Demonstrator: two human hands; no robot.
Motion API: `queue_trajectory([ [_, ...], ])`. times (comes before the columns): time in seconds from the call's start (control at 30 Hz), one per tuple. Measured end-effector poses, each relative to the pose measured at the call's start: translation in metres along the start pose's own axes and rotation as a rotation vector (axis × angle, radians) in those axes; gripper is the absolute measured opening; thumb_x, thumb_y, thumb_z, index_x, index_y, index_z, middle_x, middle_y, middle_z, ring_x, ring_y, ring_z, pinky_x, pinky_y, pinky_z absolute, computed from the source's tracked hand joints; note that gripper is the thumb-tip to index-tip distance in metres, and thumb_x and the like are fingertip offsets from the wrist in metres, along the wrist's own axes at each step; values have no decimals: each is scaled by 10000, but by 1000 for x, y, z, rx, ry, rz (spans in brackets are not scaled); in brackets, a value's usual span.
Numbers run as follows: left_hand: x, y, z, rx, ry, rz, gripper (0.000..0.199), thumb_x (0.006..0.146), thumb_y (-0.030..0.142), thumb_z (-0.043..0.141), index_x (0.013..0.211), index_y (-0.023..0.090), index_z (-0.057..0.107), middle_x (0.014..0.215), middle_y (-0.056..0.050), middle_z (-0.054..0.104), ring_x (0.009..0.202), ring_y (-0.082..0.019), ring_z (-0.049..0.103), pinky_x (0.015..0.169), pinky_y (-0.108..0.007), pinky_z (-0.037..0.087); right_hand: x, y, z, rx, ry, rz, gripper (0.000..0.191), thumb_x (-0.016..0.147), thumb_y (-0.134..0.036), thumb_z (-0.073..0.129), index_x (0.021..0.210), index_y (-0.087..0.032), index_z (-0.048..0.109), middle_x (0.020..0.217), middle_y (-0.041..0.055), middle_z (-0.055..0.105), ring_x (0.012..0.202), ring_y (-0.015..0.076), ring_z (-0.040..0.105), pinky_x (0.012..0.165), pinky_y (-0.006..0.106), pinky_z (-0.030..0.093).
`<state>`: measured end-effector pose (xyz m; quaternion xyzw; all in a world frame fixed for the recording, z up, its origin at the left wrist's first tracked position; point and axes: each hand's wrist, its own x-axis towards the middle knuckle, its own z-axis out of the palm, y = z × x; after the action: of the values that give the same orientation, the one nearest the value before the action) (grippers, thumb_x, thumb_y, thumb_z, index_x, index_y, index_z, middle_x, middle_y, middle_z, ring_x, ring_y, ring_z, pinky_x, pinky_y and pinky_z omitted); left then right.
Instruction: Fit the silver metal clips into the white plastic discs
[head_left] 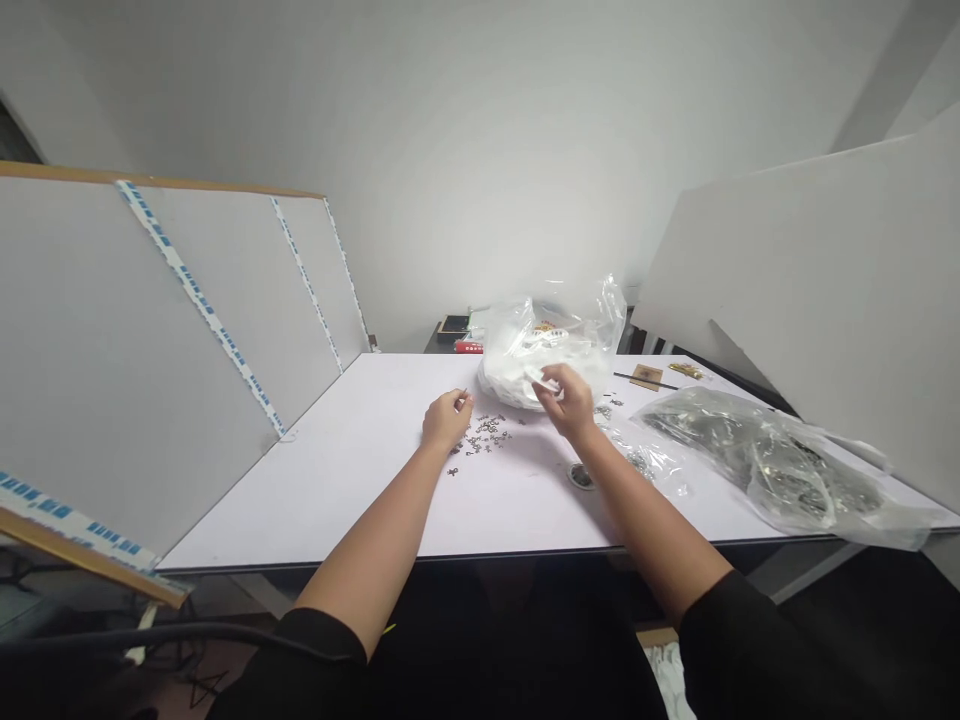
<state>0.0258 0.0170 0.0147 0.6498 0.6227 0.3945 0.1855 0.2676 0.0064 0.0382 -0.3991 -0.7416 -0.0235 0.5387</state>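
My left hand (448,420) is closed in a pinch at the left of a scatter of small metal pieces (487,432) on the white table. A tiny dark tip shows at its fingertips, too small to name. My right hand (568,402) is raised in front of a clear plastic bag (510,365) filled with white items. Its thumb and forefinger curl toward each other around something pale, which blends into the bag behind. Below the right wrist sits a small round dish (580,476) of dark pieces, partly beside the forearm.
A small clear bag (660,462) of metal pieces lies right of my right forearm, and a large one (780,465) lies farther right. Behind are a brown square (646,376) and gold packets (686,370). Panels (225,310) flank the table (360,440).
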Motion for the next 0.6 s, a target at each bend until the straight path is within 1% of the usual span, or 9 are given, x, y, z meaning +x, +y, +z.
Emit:
queue_trajectory([
  [0.07, -1, 1, -2, 226, -10, -63, 341, 998, 397, 430, 1022, 191, 700, 1095, -133, 674, 957, -278, 628, 753, -361, 392, 20, 1, -9, -185, 91, -10, 338, 937, -512, 534, 946, -178, 585, 1083, 185, 648, 1015, 303, 588, 777, 393, 476],
  [0.17, -4, 3, -1, 431, -85, -141, 417, 1013, 335, 341, 1103, 155, 706, 1261, -207, 614, 1064, -340, 633, 822, -408, 417, 54, 6, -15, -428, 91, 50, 263, 891, -394, 615, 989, -150, 627, 1106, 209, 631, 1066, 354, 520, 886, 463, 441],
  [0.23, -4, 3, 2, 502, -109, -132, 434, 999, 264, 326, 1229, 133, 671, 1306, -230, 576, 1130, -352, 607, 894, -428, 427, 75, 11, -12, -524, 18, 111, 249, 875, -328, 624, 1020, -127, 650, 1103, 231, 634, 1097, 388, 490, 923, 507, 411],
  [0.3, -3, 1, 5, 558, -108, -99, 443, 978, 203, 355, 1326, 124, 618, 1320, -228, 553, 1209, -350, 551, 975, -432, 413, 91, 14, -6, -587, -95, 175, 232, 868, -257, 609, 1031, -102, 667, 1075, 249, 642, 1103, 401, 485, 938, 523, 388],
  [0.37, -1, -1, 7, 612, -135, -67, 467, 928, 132, 440, 1375, 140, 576, 1339, -201, 523, 1257, -323, 495, 1008, -395, 403, 103, 15, 0, -644, -219, 278, 263, 856, -190, 587, 1090, -108, 676, 1071, 227, 662, 1151, 405, 477, 946, 513, 375],
  [0.4, 1, -1, 7, 637, -158, -42, 506, 892, 86, 479, 1388, 153, 561, 1351, -184, 504, 1267, -305, 473, 1003, -365, 406, 106, 14, 1, -643, -274, 321, 319, 838, -148, 577, 1141, -125, 672, 1111, 207, 670, 1175, 400, 471, 947, 502, 374],
  [0.47, 5, -1, 7, 674, -200, 26, 550, 839, 6, 500, 1358, 170, 571, 1361, -155, 475, 1268, -273, 446, 982, -317, 409, 109, 12, 0, -587, -326, 348, 446, 790, -66, 544, 1211, -161, 658, 1235, 163, 657, 1207, 381, 461, 948, 476, 380],
  [0.5, 7, 0, 7, 685, -211, 64, 519, 836, -13, 487, 1310, 169, 597, 1356, -147, 469, 1261, -264, 440, 972, -308, 411, 108, 10, -2, -544, -320, 333, 483, 773, -41, 523, 1220, -167, 654, 1284, 149, 642, 1214, 370, 458, 949, 465, 384],
  [0.6, 15, 2, 8, 689, -223, 106, 353, 868, -16, 430, 1085, 145, 658, 1307, -150, 484, 1246, -265, 443, 934, -314, 424, 98, 2, -14, -450, -204, 241, 448, 777, -39, 468, 1165, -150, 662, 1281, 162, 623, 1210, 351, 464, 965, 461, 392],
])
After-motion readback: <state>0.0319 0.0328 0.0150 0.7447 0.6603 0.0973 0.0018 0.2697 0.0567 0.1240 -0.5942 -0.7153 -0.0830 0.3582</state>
